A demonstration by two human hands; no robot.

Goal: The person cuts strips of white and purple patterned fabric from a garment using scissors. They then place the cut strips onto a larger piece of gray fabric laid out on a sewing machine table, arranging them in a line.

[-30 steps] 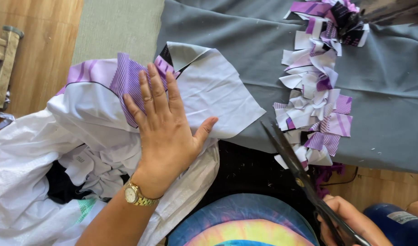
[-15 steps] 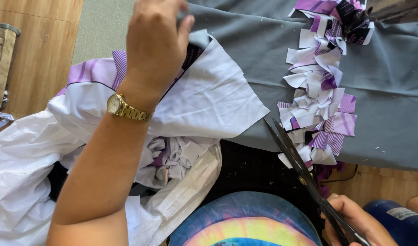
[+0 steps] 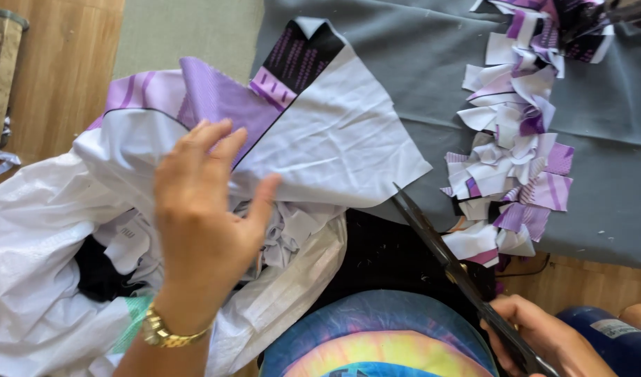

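The white and purple fabric piece [image 3: 334, 139] lies spread over the near edge of the grey-covered bench [image 3: 418, 63], its white panel flat and creased, a purple striped section to its left and a black patterned corner pointing up toward the far side. The left hand [image 3: 205, 223] hovers over the fabric's lower left part with fingers spread and palm down — open, gripping nothing, and whether the fingertips actually touch the cloth I cannot tell. A gold wristwatch [image 3: 163, 335] sits on that wrist. Under and left of the hand, a big white woven sack [image 3: 34, 279] gapes open, stuffed with crumpled white and purple offcuts [image 3: 285, 234], the fabric draped over its mouth. To the right, the scissors [image 3: 439, 248] — dark blades closed together, tip just beside the fabric's lower right edge — run diagonally down to the right hand [image 3: 543, 338], which is clenched around the handles at the bottom corner. Further right on the bench, a long heap of cut scraps [image 3: 512, 153], white and purple with some black, stretches from the far corner to the near edge. Wooden floor [image 3: 55, 84] shows at left, and a rainbow-coloured shirt [image 3: 376, 342] fills the bottom centre.
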